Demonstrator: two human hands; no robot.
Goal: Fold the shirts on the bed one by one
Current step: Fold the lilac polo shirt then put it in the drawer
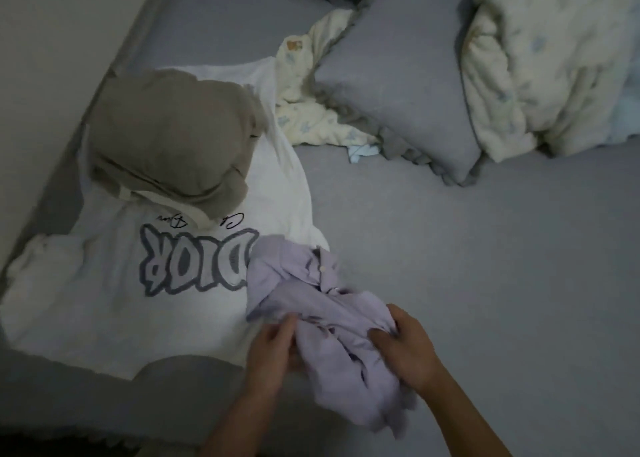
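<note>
Grey bedding (485, 300) is covering the whole bed, and the person is standing at its near edge with both hands low over it. Between the hands a lilac button shirt (332, 321) is hanging and bunching, half lifted off the sheet. The left hand (273, 349) is pinching the cloth at its left side, fingers curled into the folds. The right hand (405, 345) is gripping the other side, fingers closed over a thick gather of fabric.

Just beyond the left hand a white printed shirt (104, 300) is lying flat, and the lilac collar is touching its edge. Farther from that hand, a taupe garment (173, 134) is resting on top of the white one. Well beyond the right hand, a grey pillow (398, 86) and a pale quilt (554, 61) are lying.

The lilac shirt is looking thin, light and very soft, so it will be collapsing wherever it is not supported. I think it is better to take hold at the two shoulder seams near the collar, and to shake it open. The small buttons may be catching on the folds.
</note>
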